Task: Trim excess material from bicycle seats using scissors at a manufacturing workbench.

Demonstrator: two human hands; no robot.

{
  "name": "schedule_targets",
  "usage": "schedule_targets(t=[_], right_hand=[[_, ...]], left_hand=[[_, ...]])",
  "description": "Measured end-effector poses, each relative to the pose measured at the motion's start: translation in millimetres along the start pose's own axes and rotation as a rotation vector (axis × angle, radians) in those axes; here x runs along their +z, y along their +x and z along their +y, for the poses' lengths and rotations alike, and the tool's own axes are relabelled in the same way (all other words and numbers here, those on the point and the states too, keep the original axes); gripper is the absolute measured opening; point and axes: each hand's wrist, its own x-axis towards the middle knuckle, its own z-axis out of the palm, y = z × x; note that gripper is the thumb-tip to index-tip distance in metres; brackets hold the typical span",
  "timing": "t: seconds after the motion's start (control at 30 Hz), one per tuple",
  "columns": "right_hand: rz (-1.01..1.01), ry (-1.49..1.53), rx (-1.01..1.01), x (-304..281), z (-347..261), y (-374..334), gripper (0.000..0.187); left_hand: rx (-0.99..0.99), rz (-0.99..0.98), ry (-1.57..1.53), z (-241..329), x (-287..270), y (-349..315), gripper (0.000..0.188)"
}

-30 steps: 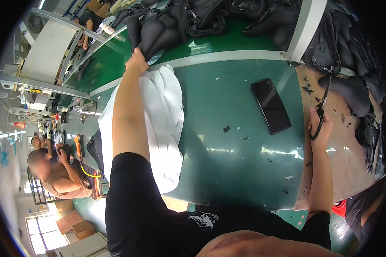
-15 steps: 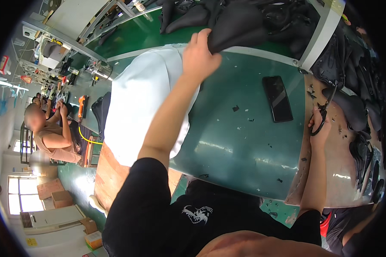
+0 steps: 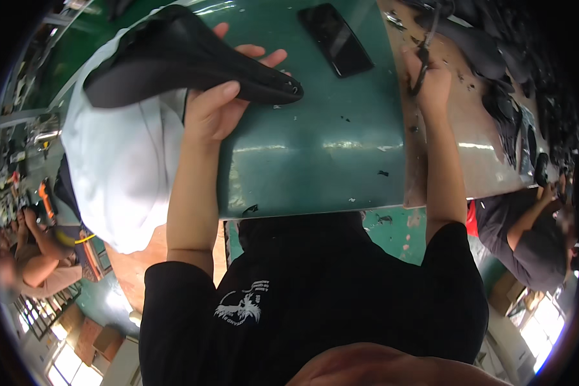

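Observation:
My left hand holds a black bicycle saddle from below, its thumb along the near side and its other fingertips showing beyond the far edge. The saddle's narrow nose points right over the green tabletop, and its wide end lies over a heap of white cloth. Small metallic or pale bits show at the nose tip. At the right, my right hand is closed around the dark handles of a pair of scissors, the blades pointing away from me.
A black phone lies on the green top. Small black scraps are scattered about. More black saddles or covers crowd the brown surface at right. One person sits at far left, another at far right.
My left hand has brought the saddle from the pile at the back toward me, turning its nose to the right. The right hand still holds the scissors. The head view has shifted.

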Motion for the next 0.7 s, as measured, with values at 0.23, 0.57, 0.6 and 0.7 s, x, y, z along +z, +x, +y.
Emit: schedule_targets(t=[0.23, 0.57, 0.6, 0.7], right_hand=[[-0.251, -0.438, -0.514, 7, -57, -79, 0.030], [-0.356, -0.508, -0.529, 32, -70, -92, 0.024], [-0.378, -0.516, -0.556, 27, -72, -90, 0.021], [-0.406, -0.449, -0.434, 38, -65, -84, 0.020]], left_hand=[[0.095, -0.139, 0.079, 5, 1, 0, 0.085], [0.101, -0.112, 0.631, 34, 10, -3, 0.071], [0.207, -0.245, 0.867, 27, 1, 3, 0.075], [-0.073, -0.019, 0.365, -6, -26, -4, 0.081]])
